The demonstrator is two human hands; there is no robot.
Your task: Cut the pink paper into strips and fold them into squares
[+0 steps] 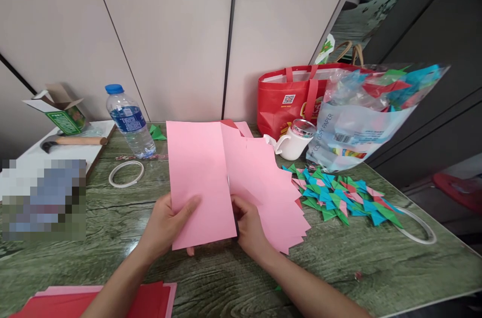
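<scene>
"Where is the pink paper sheet (198, 167)?"

"It is hanging above the bench (124, 217), overlapping the fanned pink sheets (259, 172). The left hand (169, 220) is clamping it, thumb on top; the right hand (246, 222) is closing around a dark tool (237, 225), mostly hidden, at its right edge."

"Hazards?"

"Should the left grip be loosening, the sheet could be skewing and its edge running ragged. A slipping tool could be nicking fingers."

"Surroundings?"

"Folded paper triangles (339, 195) are lying rightward, near a white mug (295, 143)."
</scene>
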